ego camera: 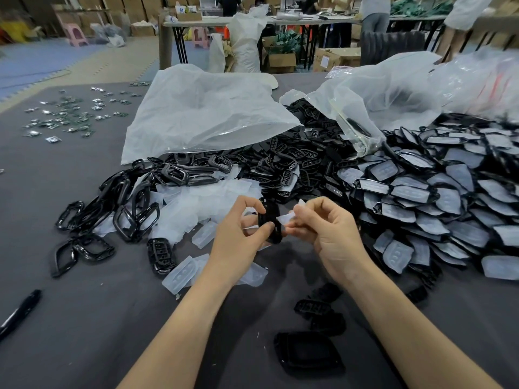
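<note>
Grey cloth covers the worktop (84, 318) in a warehouse room stacked with cartons. Above its near middle, the left hand (238, 234) pinches a black shell piece (271, 220) between thumb and curled fingers, holding it on edge. The right hand (328, 234) pinches a translucent pad (286, 219) that touches the shell's right side.

Just below the left hand lie loose clear pads (182, 272), and further left is a heap of black frames (126, 209). Beyond the hands sits a pile of black button plates (295, 164), half under a plastic bag (202, 113). To the right of the right hand spreads a heap of padded shells (435, 197). A black tray-like shell (307, 353) lies beside the right forearm, and a pen (21, 310) lies far left. The label on a distant carton (324, 61) is too blurred to read.
</note>
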Motion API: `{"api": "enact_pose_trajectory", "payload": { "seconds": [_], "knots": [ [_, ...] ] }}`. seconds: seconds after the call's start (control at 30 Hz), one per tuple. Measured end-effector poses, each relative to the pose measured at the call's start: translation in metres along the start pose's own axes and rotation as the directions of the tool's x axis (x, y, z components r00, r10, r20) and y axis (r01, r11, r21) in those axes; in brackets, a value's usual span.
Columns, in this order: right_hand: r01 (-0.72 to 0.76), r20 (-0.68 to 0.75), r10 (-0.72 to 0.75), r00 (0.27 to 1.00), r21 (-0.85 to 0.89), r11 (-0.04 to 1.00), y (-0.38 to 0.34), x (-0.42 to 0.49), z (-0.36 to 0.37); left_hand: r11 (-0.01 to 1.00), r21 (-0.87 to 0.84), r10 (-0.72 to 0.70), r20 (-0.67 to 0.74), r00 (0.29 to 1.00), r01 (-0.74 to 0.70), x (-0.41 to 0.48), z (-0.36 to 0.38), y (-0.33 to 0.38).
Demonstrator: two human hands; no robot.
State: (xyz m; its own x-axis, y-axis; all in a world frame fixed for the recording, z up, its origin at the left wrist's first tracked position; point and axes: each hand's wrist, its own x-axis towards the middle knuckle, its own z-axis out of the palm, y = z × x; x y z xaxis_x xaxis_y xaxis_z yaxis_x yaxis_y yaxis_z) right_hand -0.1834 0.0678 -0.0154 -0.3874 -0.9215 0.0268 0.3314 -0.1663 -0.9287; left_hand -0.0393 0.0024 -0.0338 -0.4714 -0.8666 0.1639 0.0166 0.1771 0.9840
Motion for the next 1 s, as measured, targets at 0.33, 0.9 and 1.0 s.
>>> {"api": "enact_pose_trajectory", "payload": {
  "seconds": [0.33, 0.9, 1.0],
  "knots": [
    [0.057, 0.072, -0.037, 0.997, -0.300, 0.952, -0.0012, -0.0043, 0.0047, 1.000, 0.021, 0.009, 0.058, 0.998, -0.010, 0.0005, 0.0011, -0.0016],
    [0.257, 0.025, -0.308, 0.951, -0.619, 0.742, 0.0057, -0.0026, 0.0053, 0.977, 0.171, 0.114, 0.070, 0.991, -0.124, -0.0008, 0.0064, -0.0083],
    [0.248, 0.018, -0.302, 0.953, -0.617, 0.747, 0.0078, -0.0014, 0.0048, 0.977, 0.174, 0.111, 0.075, 0.991, -0.123, -0.0012, 0.0062, -0.0068]
  ]
}}
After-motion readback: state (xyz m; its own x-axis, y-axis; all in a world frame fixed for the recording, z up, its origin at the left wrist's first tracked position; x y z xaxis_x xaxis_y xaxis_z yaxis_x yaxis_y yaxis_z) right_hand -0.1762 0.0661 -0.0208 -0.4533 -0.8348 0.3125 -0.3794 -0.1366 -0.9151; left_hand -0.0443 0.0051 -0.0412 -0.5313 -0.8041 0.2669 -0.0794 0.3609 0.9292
